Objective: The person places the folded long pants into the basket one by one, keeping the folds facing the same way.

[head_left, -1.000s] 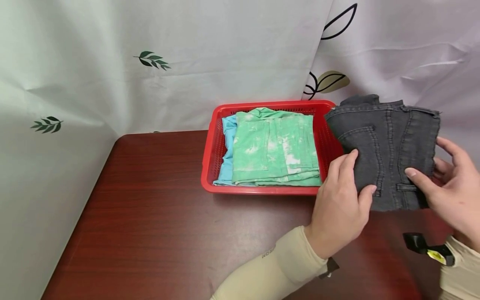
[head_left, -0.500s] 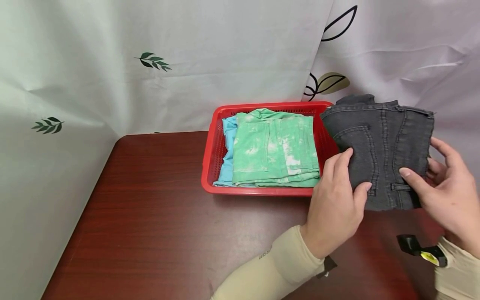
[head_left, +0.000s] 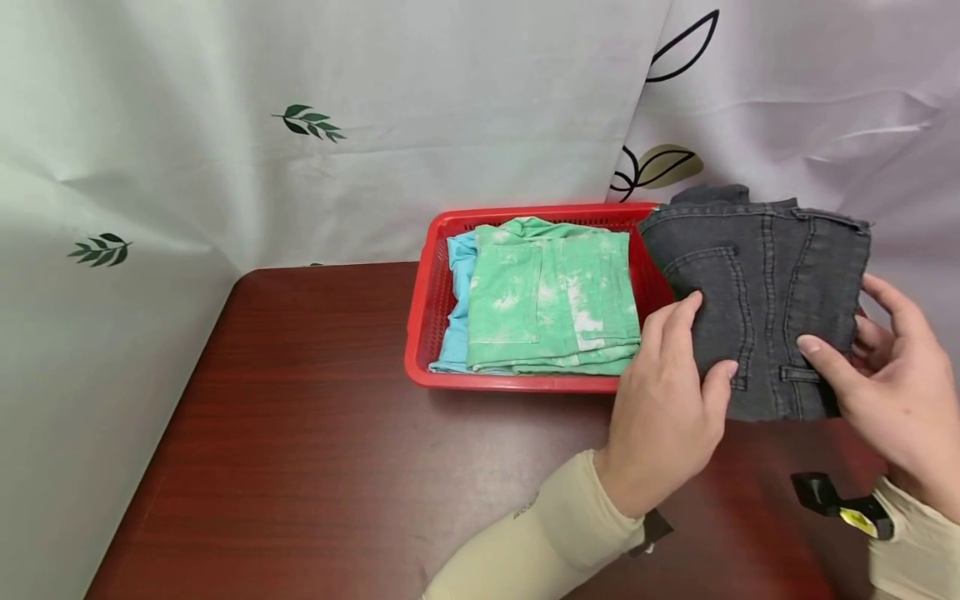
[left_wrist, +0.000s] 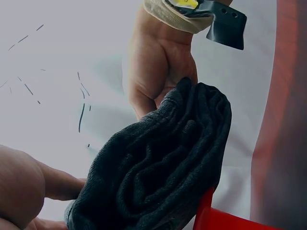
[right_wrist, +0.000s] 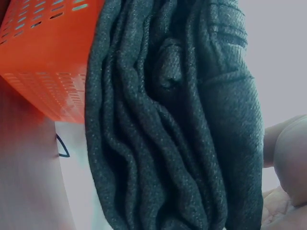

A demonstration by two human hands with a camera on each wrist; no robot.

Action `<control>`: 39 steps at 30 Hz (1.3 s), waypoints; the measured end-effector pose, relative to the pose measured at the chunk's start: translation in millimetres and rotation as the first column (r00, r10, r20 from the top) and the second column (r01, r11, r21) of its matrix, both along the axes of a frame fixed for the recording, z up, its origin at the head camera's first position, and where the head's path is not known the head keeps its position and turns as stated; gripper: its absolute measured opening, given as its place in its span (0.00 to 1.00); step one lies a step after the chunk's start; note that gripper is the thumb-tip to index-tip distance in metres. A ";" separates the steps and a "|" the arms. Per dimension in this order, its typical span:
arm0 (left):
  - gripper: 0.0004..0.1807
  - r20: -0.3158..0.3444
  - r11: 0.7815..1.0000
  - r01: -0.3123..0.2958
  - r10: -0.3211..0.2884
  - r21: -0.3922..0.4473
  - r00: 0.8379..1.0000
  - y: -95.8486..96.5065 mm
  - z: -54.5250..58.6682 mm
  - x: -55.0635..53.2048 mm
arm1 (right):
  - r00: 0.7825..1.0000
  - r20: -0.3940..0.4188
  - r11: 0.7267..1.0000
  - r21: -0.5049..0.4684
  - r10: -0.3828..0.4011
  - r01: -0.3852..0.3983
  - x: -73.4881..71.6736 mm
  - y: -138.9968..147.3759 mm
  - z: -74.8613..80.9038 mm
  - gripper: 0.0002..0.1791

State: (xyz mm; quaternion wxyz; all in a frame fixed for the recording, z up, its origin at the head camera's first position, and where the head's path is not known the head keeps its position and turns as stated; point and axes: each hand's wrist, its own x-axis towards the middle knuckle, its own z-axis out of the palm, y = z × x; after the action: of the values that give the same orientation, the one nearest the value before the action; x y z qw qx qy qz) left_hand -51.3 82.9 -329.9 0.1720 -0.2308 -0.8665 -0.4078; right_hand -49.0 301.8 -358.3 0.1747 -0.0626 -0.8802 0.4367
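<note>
Both hands hold a folded pair of dark grey jeans (head_left: 765, 317) up at the right end of the red basket. The left hand (head_left: 667, 408) grips its left side, thumb and fingertips on the front near a stitched pocket. On the right edge, the right hand (head_left: 900, 383) pinches the fold, thumb in front and fingers behind. Stacked fabric layers of the jeans (left_wrist: 163, 163) show edge-on in the left wrist view, and the jeans (right_wrist: 163, 120) fill the middle of the right wrist view. Inside the red basket (head_left: 517, 382) lies a folded green-and-white garment (head_left: 510, 292), over a light blue one (head_left: 454, 342).
The basket stands on a dark red-brown wooden table (head_left: 300, 417), near its back edge. Behind it hangs a pale curtain (head_left: 450, 100) printed with leaves. A black wrist mount (head_left: 817, 496) sits on the right wrist.
Both hands and the jeans have shifted slightly left, mostly in the first half second. The grip looks the same, and the basket's garments have stayed put.
</note>
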 end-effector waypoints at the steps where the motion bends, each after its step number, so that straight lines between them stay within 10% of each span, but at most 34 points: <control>1: 0.33 0.000 1.000 -0.002 0.002 0.000 1.000 -0.7 0.7 -0.1 | 1.000 -0.003 1.000 0.000 0.004 -0.004 -0.5 -0.7 -0.1 0.43; 39: 0.32 -0.009 0.989 -0.138 0.138 0.059 0.990 -28.6 18.3 -11.6 | 0.993 -0.046 0.973 -0.199 0.110 -0.117 -21.8 -43.3 20.5 0.43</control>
State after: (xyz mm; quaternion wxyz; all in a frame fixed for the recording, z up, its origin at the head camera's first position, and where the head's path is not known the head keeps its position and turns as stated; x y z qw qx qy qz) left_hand -62.9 54.3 -311.6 0.2120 -0.1677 -0.8671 -0.4184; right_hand -70.8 258.4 -337.8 0.1575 -0.0222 -0.8306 0.5336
